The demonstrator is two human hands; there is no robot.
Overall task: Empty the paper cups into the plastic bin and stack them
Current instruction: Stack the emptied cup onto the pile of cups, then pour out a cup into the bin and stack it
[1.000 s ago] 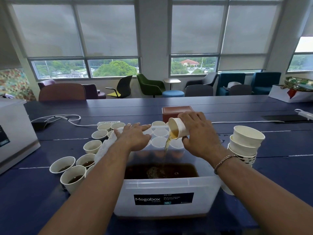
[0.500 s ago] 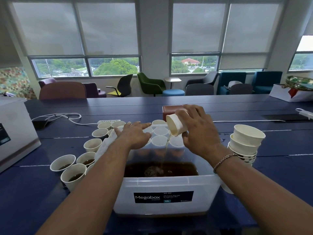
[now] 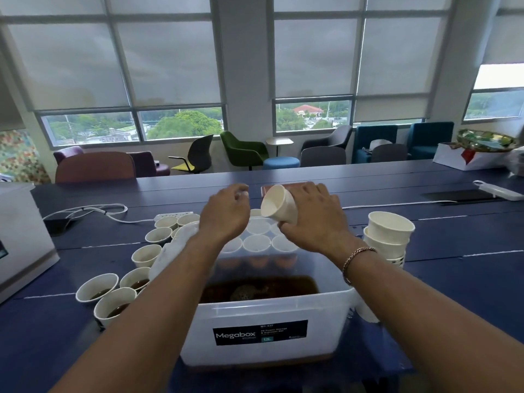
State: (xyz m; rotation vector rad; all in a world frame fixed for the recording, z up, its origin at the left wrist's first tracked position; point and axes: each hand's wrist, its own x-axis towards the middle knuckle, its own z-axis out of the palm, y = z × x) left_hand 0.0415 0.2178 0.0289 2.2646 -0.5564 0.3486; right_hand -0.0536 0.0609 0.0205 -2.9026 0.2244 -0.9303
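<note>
Fingers (image 3: 320, 194) of the right hand (image 3: 314, 222) were curled round a white paper cup (image 3: 279, 207), tipped with its mouth toward 8 o'clock and raised at 12 o'clock from the clear plastic bin (image 3: 269, 304) of brown liquid. At the cup's 9 o'clock the left hand (image 3: 226, 214) hovered with loosely curled fingers; any hold could not be told. A stack of empty white paper cups (image 3: 388, 236) stood at the bin's 3 o'clock on the dark blue surface (image 3: 453, 279).

Two hands (image 3: 225, 215) (image 3: 314, 219), one bin (image 3: 255, 313), one cup stack (image 3: 388, 236)
</note>
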